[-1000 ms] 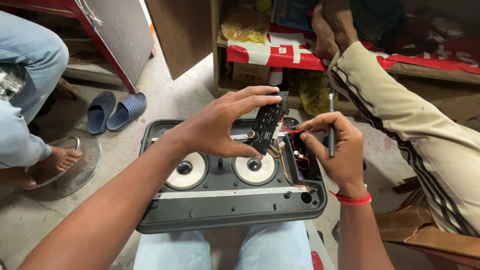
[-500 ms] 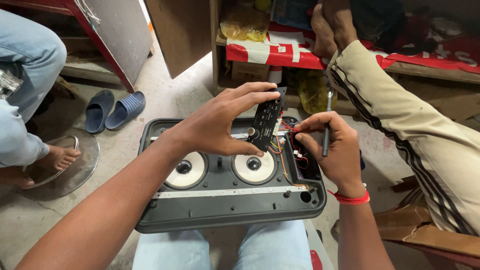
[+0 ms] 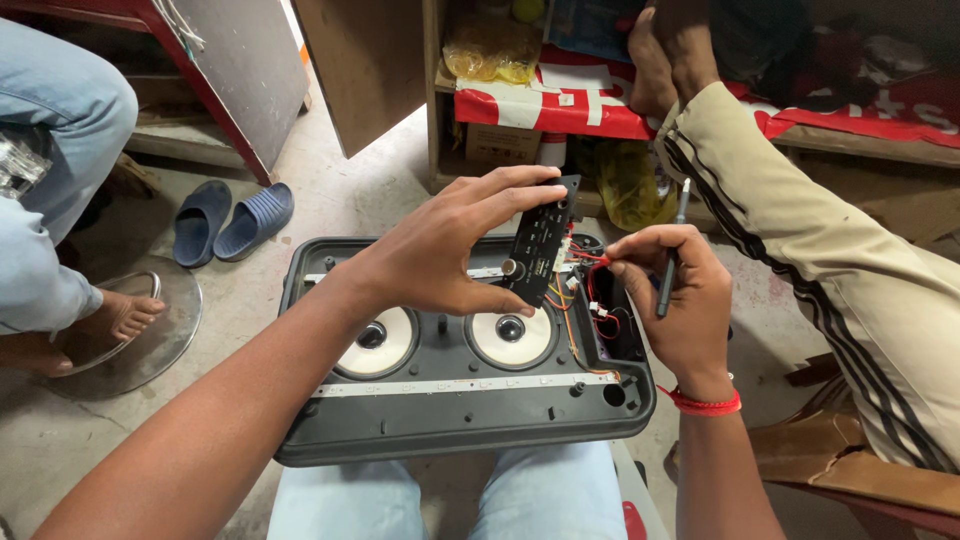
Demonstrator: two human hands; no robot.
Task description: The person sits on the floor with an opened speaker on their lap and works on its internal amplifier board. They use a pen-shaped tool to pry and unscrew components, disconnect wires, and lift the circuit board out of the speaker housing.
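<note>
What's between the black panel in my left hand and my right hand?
In the head view, a bundle of red and coloured wires runs between the black panel in the left hand and the right hand.

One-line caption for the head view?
Left hand lifts a black control panel from an opened speaker case; right hand holds a screwdriver.

The speaker shell (image 3: 440,440) at lower centre is dark grey, with two white cones (image 3: 510,335) and a pale grey strip (image 3: 450,385) across it. The panel (image 3: 545,240) is black with small white marks. Wires (image 3: 590,290) right of centre are red, with some orange and yellow. The tool (image 3: 668,270) is black with a silver tip. A wristband (image 3: 705,403) is red. The sleeve (image 3: 830,270) at right is beige with dark stripes. Slippers (image 3: 228,220) at left are navy blue. The cloth (image 3: 560,105) at top is red and white. The jeans (image 3: 450,495) at the bottom are light blue.
</note>
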